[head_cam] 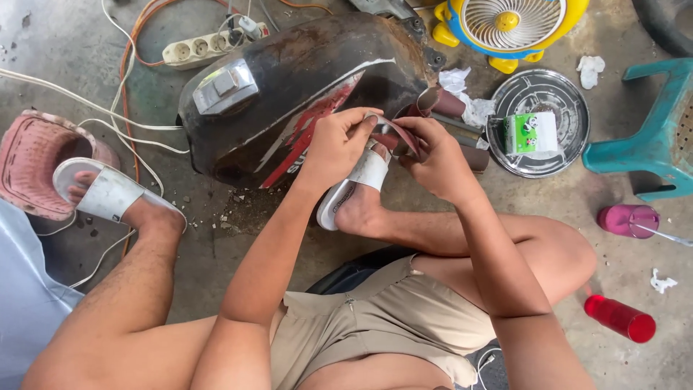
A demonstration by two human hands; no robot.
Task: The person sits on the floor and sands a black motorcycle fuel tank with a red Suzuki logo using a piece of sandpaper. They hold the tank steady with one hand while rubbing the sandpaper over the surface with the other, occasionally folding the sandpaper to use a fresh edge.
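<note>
A dark, rusty motorcycle fuel tank (289, 87) with red and white stripes lies on the concrete floor in front of me. Both hands meet just right of it, over my right foot in a white slide sandal (361, 180). My left hand (336, 144) and my right hand (433, 159) together grip a reddish-brown sheet of sandpaper (397, 136), folded between the fingers. A roll of the same sandpaper (442, 102) rests against the tank's right end.
A round metal lid (570, 119) holds a small green and white box (532, 133). A teal plastic stool (653, 137), a pink cup (628, 219), a red cylinder (621, 318), a yellow and blue fan (509, 25), a power strip (209, 45) with cables and a pink stool (32, 162) surround me.
</note>
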